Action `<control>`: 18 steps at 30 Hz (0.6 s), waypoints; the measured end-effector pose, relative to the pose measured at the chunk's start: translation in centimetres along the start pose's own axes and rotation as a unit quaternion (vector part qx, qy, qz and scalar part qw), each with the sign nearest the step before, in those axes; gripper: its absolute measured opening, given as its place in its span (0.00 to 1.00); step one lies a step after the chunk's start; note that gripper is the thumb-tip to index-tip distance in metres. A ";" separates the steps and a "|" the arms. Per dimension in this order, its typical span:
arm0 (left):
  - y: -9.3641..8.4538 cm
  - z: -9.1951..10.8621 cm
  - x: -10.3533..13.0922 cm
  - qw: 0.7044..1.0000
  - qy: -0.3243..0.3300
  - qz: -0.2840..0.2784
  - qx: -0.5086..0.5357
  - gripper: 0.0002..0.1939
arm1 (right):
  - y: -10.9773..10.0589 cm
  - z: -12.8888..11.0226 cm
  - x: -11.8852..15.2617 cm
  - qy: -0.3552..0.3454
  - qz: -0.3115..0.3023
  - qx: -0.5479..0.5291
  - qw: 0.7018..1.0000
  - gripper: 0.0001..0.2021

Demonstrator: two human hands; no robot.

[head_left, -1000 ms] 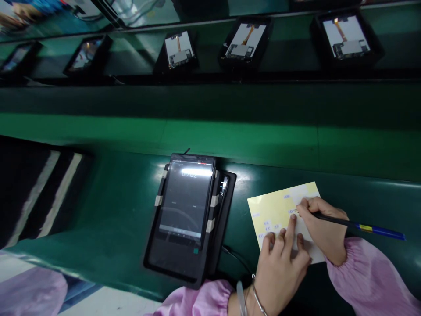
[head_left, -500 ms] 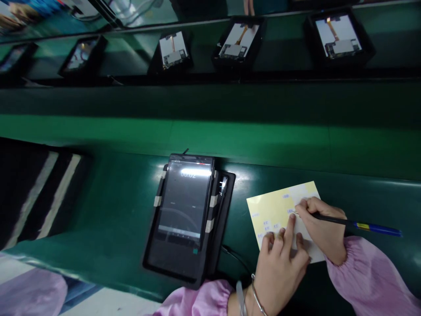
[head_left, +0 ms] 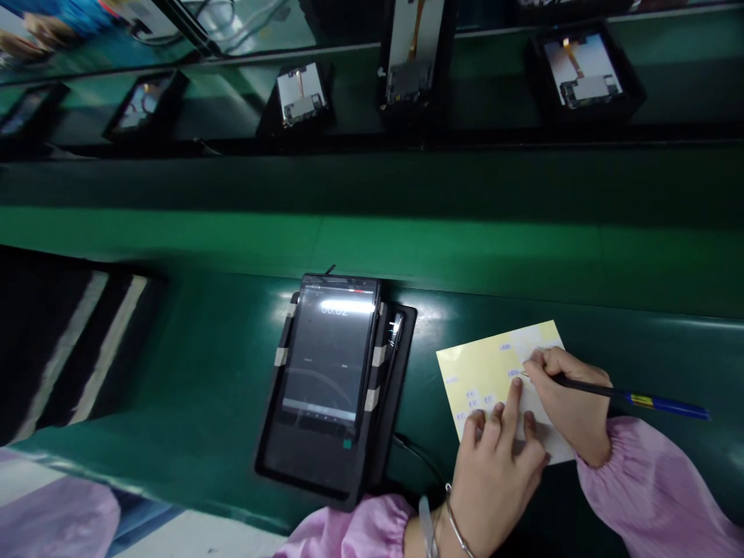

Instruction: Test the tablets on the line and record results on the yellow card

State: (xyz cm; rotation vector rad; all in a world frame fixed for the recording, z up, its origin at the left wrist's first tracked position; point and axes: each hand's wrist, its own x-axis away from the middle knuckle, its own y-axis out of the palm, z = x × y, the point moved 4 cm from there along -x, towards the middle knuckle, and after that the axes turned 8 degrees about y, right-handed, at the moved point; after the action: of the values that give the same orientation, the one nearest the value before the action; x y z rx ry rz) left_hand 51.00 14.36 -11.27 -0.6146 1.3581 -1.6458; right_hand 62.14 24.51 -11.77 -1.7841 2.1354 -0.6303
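Observation:
On the green bench lies a sheet of yellow and white paper carrying several small blue written marks. My left hand rests on its lower part, fingers spread and pressing it flat, the index fingertip just below a line of writing. A slim pen with a dark shaft and blue end is gripped in my right hand. Its tip touches the paper beside that line. Left of the paper, a tablet showing a timer leans in a black holder with pale tape strips.
A cable runs from the holder toward my left wrist. Black foam blocks with pale stripes stand at far left. Along the raised shelf at the back sit black trays with opened devices. Another person's hands show at top left.
The written line at the pen tip has grown slightly longer. On the back shelf, the middle tray with a device has been tilted or lifted upward. My left hand has stayed in place.

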 end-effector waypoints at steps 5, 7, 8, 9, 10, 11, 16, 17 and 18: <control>-0.5 -0.8 -0.5 0.998 -0.022 -0.010 0.054 0.17 | -1.1 1.0 0.2 0.031 0.021 -0.065 0.997 0.19; -0.8 -1.8 -1.0 0.995 -0.064 0.002 0.080 0.21 | -2.3 1.1 0.0 -0.016 0.043 -0.023 0.999 0.19; -1.0 -2.5 -1.4 0.993 -0.089 0.014 0.079 0.25 | -2.9 1.2 -0.1 -0.055 0.047 0.006 0.997 0.19; -1.1 -3.1 -1.7 0.991 -0.112 0.026 0.067 0.31 | -3.7 1.3 -0.3 -0.101 0.040 0.035 0.993 0.18; -1.2 -3.7 -2.1 0.989 -0.134 0.035 0.050 0.38 | -4.4 1.5 -0.5 -0.157 0.023 0.059 0.986 0.15; -1.3 -4.3 -2.4 0.987 -0.152 0.038 0.034 0.45 | -5.2 1.8 -0.7 -0.216 0.000 0.080 0.973 0.11; -1.3 -6.2 -4.3 0.972 -0.230 -0.035 0.024 0.63 | -8.9 4.8 -1.3 -0.356 -0.087 0.281 0.887 0.22; -1.3 -6.4 -4.7 0.968 -0.242 -0.056 0.027 0.62 | -9.4 5.1 -1.3 -0.345 -0.088 0.306 0.883 0.25; -1.4 -6.6 -5.0 0.964 -0.252 -0.075 0.031 0.60 | -9.7 5.1 -1.2 -0.330 -0.073 0.309 0.889 0.26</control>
State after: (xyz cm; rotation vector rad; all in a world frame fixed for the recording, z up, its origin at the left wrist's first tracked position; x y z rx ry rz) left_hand 47.58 22.02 -10.96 -1.0385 0.9024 -1.5030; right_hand 73.12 23.63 -11.39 -1.4978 1.1795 -0.5442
